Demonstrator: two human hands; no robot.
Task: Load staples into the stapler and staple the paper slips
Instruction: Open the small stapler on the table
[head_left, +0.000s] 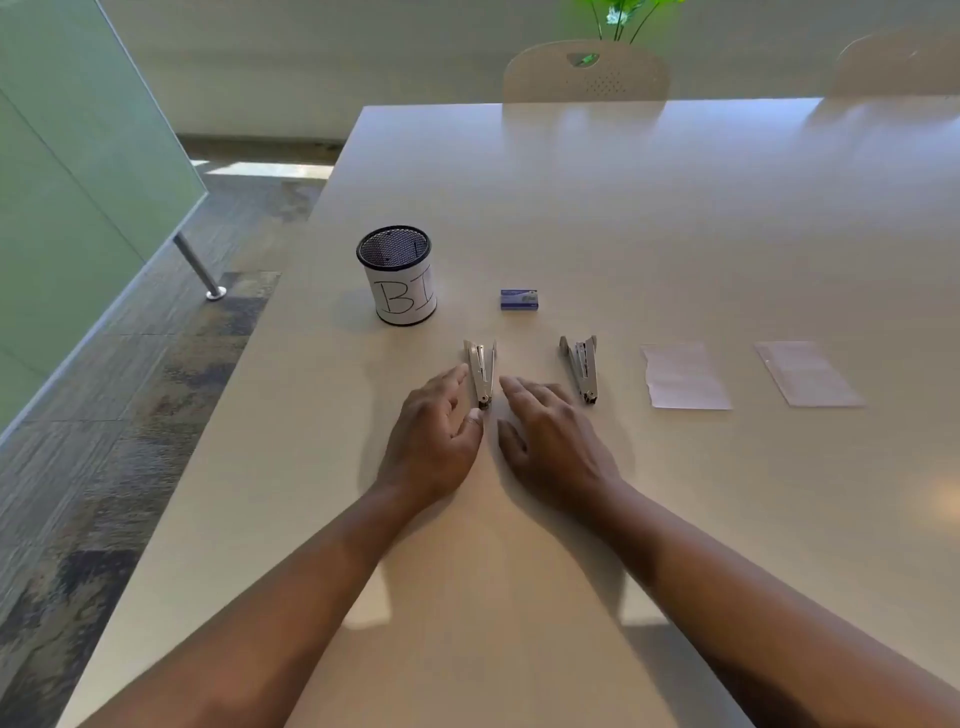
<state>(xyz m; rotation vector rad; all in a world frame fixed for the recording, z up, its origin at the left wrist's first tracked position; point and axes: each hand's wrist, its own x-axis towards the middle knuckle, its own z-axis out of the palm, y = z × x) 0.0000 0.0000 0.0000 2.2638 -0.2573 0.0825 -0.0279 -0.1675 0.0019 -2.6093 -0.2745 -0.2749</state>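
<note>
A silver stapler (481, 371) is lying on the table (675, 208) between the left hand (434, 441) and right hand (550, 434), both resting with fingers relaxed and gripping nothing, a second stapler (582, 368), staple box (518, 300) and two paper slips (684, 375) sitting nearby.
</note>
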